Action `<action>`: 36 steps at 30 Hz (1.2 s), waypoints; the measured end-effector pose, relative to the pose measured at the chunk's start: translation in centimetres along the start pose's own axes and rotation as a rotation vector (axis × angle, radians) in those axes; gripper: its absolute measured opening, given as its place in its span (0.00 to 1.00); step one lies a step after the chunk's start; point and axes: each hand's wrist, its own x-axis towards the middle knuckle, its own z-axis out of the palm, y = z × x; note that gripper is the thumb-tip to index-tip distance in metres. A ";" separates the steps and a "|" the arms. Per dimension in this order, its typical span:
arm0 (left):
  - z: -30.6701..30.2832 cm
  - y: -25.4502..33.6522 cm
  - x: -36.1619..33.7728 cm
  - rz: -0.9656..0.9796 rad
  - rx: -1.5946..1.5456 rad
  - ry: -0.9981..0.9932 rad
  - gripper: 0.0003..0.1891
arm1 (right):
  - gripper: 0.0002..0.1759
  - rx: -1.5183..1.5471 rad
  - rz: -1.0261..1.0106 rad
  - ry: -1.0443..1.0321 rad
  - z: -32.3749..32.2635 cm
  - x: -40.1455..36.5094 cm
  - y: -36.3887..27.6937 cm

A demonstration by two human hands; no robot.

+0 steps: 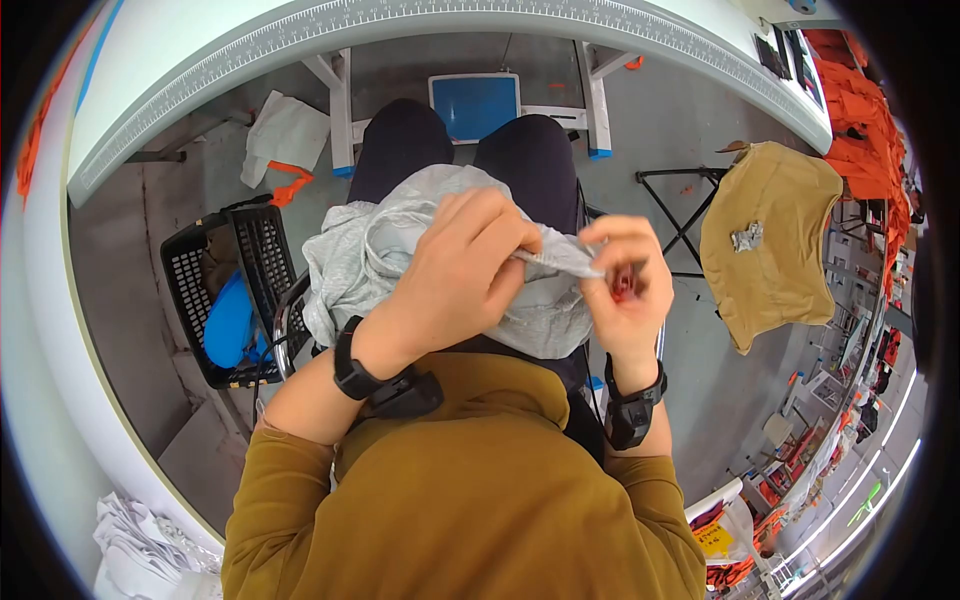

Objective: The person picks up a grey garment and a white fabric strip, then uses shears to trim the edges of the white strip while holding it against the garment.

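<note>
A light grey garment (400, 225) lies bunched across my lap. One edge of it is stretched between my two hands. My left hand (455, 265) is closed, pinching that edge between thumb and fingers. At the other end of the stretched edge, my right hand (630, 280) pinches the cloth with thumb and forefinger. A small red object (627, 283), blurred, shows inside the curl of my right hand; what it is I cannot make out. Black bands sit on both wrists.
The table's ruler edge (330, 22) curves ahead of my knees. A black basket (195, 285) with a blue item stands at left. Tan cloth (780, 225) covers a stand at right. White cloth (285, 135) lies on the floor, and a blue pedal plate (475, 108) is beyond my knees.
</note>
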 end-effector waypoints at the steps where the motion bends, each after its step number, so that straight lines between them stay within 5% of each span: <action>1: 0.0 -0.1 0.1 0.138 0.163 0.111 0.17 | 0.11 0.001 0.000 0.002 0.0 0.1 0.0; 3: 0.1 -0.6 0.3 0.280 0.326 0.219 0.17 | 0.13 -0.311 -0.522 -0.054 0.0 0.1 0.1; 4: 0.2 -0.9 0.3 0.331 0.334 0.287 0.15 | 0.14 -0.319 -0.576 -0.082 0.1 -0.1 0.1; 15: 0.1 -1.7 -0.1 0.489 0.393 0.408 0.15 | 0.14 -0.373 -0.718 -0.137 0.2 -0.9 -0.6; 18: 1.0 -1.7 0.2 0.500 0.227 0.465 0.13 | 0.14 -0.314 -0.635 -0.057 0.8 -1.0 -0.8; 20: 1.1 0.0 0.0 0.099 0.042 0.321 0.11 | 0.13 0.110 -0.034 -0.031 0.9 -1.6 -0.9; 21: 0.9 0.3 -0.1 0.100 0.039 0.320 0.11 | 0.09 0.228 0.122 0.006 0.8 -0.8 -1.8; 23: 0.3 0.5 -0.2 -0.101 -0.025 0.018 0.11 | 0.05 0.411 0.368 0.043 0.1 0.7 -1.9; 26: 0.5 0.2 -0.1 -0.299 -0.268 -0.078 0.09 | 0.05 0.695 0.558 -0.009 -0.1 2.0 -0.1; 29: 0.3 0.0 -0.1 -0.516 -0.657 -0.092 0.08 | 0.05 0.727 0.631 -0.008 0.6 2.3 0.5; 31: 0.6 0.2 -0.1 -0.475 -0.681 -0.074 0.08 | 0.06 0.748 0.628 -0.021 0.7 2.2 0.4; 36: 0.3 -0.1 -0.2 -0.504 -0.700 -0.099 0.10 | 0.09 0.416 0.299 0.219 0.6 1.6 -0.3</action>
